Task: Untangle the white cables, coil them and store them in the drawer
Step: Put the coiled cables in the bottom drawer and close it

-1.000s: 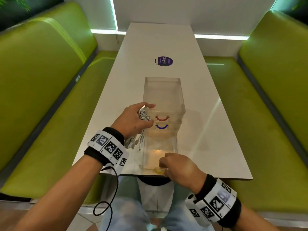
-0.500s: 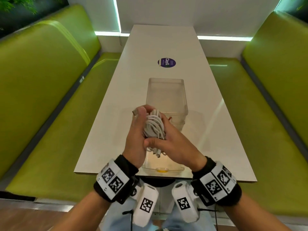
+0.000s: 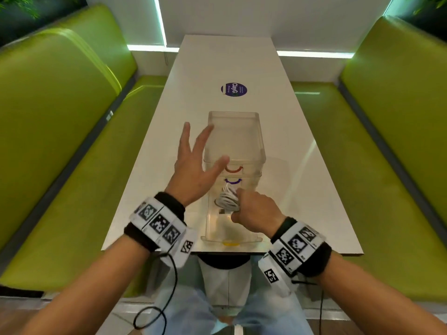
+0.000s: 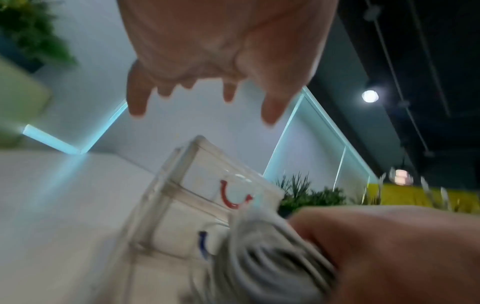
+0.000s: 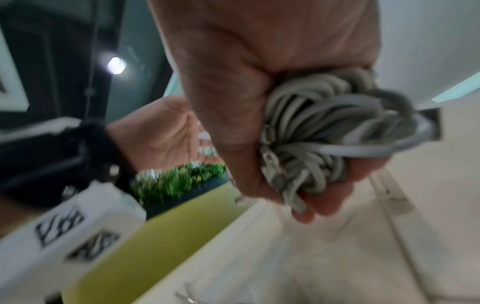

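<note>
On a white table between green benches, the right hand is gripping coiled white cables over an open drawer; the left hand is hovering, fingers spread.

Café or restaurant booth.
Green padded benches flank a long white table bearing a round logo sticker.
</note>
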Demonstrator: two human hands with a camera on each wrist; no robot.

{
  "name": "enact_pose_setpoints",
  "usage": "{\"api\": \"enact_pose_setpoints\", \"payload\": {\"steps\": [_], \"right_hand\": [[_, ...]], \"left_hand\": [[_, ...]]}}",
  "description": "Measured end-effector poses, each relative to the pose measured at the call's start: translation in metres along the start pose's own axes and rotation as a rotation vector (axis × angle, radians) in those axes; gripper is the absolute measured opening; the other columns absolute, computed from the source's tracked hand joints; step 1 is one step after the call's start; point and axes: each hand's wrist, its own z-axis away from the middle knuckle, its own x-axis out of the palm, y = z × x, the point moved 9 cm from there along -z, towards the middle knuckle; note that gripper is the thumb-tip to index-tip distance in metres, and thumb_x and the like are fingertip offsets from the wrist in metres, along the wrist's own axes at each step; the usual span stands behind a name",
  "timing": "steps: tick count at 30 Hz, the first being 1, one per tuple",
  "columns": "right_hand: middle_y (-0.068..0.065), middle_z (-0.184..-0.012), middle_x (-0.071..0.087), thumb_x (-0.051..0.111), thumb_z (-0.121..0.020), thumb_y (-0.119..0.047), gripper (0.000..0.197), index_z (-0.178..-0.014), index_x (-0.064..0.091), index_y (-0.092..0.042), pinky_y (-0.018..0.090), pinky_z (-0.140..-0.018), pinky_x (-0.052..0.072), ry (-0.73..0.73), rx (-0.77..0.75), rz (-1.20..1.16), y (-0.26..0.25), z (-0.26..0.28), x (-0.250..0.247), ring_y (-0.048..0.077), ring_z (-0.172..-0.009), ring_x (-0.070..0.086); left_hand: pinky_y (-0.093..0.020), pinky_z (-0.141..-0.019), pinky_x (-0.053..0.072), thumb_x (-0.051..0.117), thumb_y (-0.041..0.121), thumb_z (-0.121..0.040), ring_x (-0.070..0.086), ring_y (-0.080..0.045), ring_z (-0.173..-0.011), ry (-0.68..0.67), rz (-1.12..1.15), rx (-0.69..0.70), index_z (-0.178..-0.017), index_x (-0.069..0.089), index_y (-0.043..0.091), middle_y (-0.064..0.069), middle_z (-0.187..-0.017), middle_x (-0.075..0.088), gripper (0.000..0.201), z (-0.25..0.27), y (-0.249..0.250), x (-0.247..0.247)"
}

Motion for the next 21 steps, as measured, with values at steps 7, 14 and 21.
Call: {"api": "enact_pose_setpoints", "payload": {"steps": [7,14,21], "right_hand": [[0.010,-0.117,0.061,0.043,-0.093,-0.012,0.026,-0.117,0.050,-0.005,0.039,-0.086,0.049,-0.063,0.059,0.425,-0.011,-0.025,0.021,0.031,-0.106,0.060],[0.017,-0.130,0.045,0.041,-0.094,-0.013,0.037,-0.129,0.044,-0.001,0.053,-0.093,0.046,-0.155,0.277,0.656,-0.001,-0.044,0.038,0.036,-0.119,0.048],[0.017,-0.135,0.049,0.032,-0.101,-0.021,0.040,-0.136,0.040,-0.004,0.039,-0.098,0.041,-0.281,0.253,0.705,-0.002,-0.062,0.053,0.034,-0.124,0.049]], "left_hand": [[-0.030,-0.111,0.024,0.057,0.024,-0.094,0.033,-0.026,-0.139,-0.226,-0.221,-0.009,-0.137,0.046,0.032,-0.012,-0.159,0.008,0.045,-0.023,-0.006,0.020],[-0.016,-0.098,0.025,0.051,0.015,-0.097,0.047,-0.021,-0.128,-0.203,-0.273,-0.024,-0.136,0.049,0.026,-0.012,-0.156,0.017,0.041,-0.019,0.005,0.016],[-0.025,-0.105,0.028,0.054,0.026,-0.096,0.049,-0.026,-0.126,-0.209,-0.282,-0.071,-0.136,0.050,0.029,-0.010,-0.155,0.016,0.041,-0.018,0.002,0.017]]}}
